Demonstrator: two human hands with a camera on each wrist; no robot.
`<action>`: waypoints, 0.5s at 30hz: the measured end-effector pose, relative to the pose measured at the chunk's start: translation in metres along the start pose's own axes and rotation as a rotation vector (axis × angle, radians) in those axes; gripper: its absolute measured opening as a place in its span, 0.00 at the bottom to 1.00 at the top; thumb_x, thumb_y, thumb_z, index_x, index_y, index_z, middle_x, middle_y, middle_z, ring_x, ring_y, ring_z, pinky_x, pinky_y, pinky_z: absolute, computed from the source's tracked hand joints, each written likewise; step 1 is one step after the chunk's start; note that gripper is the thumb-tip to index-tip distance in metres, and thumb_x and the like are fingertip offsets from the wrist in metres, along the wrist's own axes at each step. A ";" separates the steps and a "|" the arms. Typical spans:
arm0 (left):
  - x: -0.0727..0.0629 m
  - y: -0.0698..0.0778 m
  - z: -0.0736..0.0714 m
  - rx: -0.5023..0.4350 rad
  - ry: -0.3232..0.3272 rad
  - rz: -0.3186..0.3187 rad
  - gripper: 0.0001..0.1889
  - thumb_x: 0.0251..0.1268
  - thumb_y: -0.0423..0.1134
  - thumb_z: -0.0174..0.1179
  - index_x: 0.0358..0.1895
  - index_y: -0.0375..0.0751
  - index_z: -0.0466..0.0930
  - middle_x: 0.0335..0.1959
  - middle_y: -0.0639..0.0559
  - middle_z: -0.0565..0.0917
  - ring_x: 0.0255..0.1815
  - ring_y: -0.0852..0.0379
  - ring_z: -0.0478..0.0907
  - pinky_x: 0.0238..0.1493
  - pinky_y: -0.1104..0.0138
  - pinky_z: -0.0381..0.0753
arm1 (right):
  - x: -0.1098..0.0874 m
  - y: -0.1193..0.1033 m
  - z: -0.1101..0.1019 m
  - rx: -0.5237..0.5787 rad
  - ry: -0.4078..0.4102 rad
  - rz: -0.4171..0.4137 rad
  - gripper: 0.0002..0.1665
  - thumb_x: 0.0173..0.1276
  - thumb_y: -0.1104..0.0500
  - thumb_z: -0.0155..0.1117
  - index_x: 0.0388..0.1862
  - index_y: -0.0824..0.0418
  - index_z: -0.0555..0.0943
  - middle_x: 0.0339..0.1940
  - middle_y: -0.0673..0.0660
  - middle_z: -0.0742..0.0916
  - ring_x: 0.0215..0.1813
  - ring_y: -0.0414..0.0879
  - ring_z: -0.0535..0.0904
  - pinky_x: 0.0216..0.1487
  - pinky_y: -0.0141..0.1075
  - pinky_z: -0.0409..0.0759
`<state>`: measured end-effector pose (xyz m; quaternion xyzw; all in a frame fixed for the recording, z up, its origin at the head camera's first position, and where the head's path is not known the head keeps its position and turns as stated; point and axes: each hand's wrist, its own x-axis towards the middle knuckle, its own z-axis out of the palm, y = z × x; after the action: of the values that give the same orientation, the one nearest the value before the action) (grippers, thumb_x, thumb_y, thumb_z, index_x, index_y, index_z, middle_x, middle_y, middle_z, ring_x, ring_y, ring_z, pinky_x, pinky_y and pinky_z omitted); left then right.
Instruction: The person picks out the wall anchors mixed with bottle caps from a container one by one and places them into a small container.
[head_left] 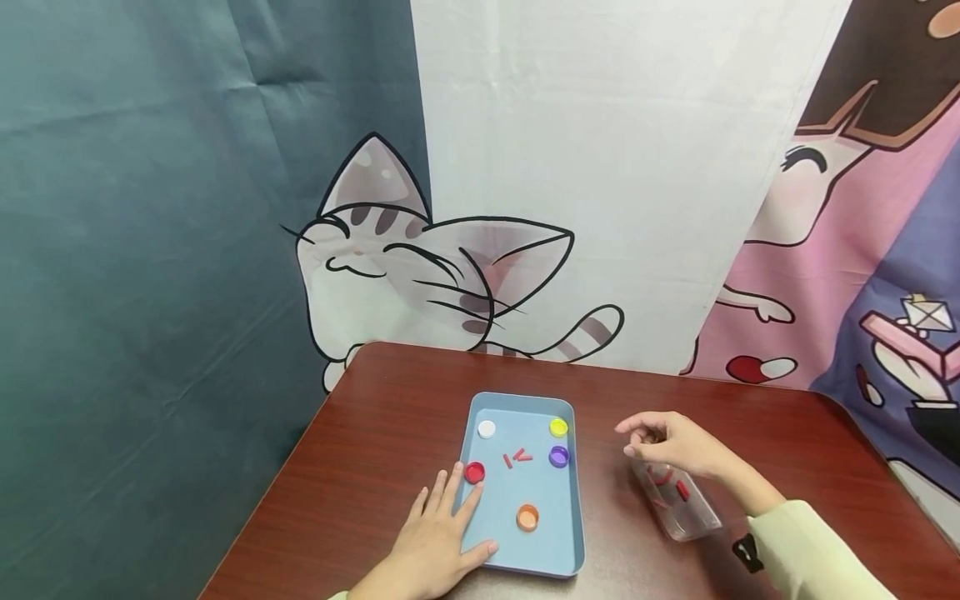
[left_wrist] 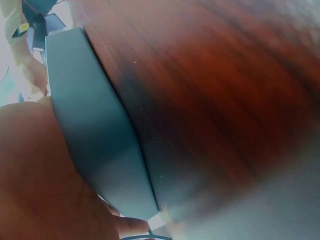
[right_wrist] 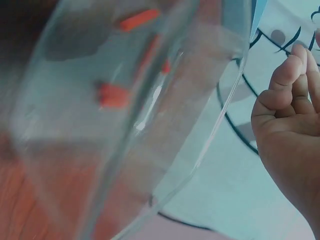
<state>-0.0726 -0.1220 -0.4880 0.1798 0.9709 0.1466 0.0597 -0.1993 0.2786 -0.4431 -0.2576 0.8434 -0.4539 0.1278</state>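
A light blue tray (head_left: 553,500) lies on the table, and my left hand (head_left: 431,542) rests with spread fingers over its near-left edge. The left fingertips are close to a red round cap (head_left: 475,472) inside. Three small red sticks (head_left: 518,456) lie mid-tray. To the right, my right hand (head_left: 678,446) is above the far end of a clear plastic box (head_left: 696,523), index finger extended and other fingers bent; no item shows in it. Several red pieces (right_wrist: 139,20) are inside the box. The left wrist view shows the tray's outer wall (left_wrist: 95,110) against the left hand.
Also in the tray are white (head_left: 487,429), yellow (head_left: 558,427), purple (head_left: 558,457) and orange (head_left: 527,517) round caps. The brown table (head_left: 360,467) ends at a cloth backdrop (head_left: 637,167) printed with cartoon figures. A black item (head_left: 747,553) is beside the right sleeve.
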 end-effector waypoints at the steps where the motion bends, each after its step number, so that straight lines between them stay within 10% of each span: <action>1: 0.000 0.000 0.000 0.001 -0.001 0.000 0.44 0.68 0.72 0.50 0.79 0.49 0.62 0.82 0.38 0.50 0.80 0.33 0.50 0.73 0.36 0.55 | 0.003 -0.001 0.002 -0.010 0.000 0.001 0.17 0.67 0.58 0.72 0.53 0.62 0.83 0.30 0.53 0.83 0.29 0.36 0.76 0.25 0.30 0.75; 15: 0.001 0.000 0.002 0.007 -0.004 0.002 0.44 0.67 0.72 0.50 0.79 0.49 0.62 0.82 0.38 0.50 0.81 0.33 0.50 0.73 0.36 0.55 | 0.045 -0.017 0.046 0.008 -0.031 -0.034 0.21 0.64 0.57 0.75 0.52 0.67 0.84 0.28 0.51 0.83 0.30 0.38 0.76 0.31 0.29 0.75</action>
<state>-0.0734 -0.1215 -0.4903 0.1811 0.9711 0.1430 0.0607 -0.2107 0.2140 -0.4531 -0.2783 0.8350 -0.4553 0.1339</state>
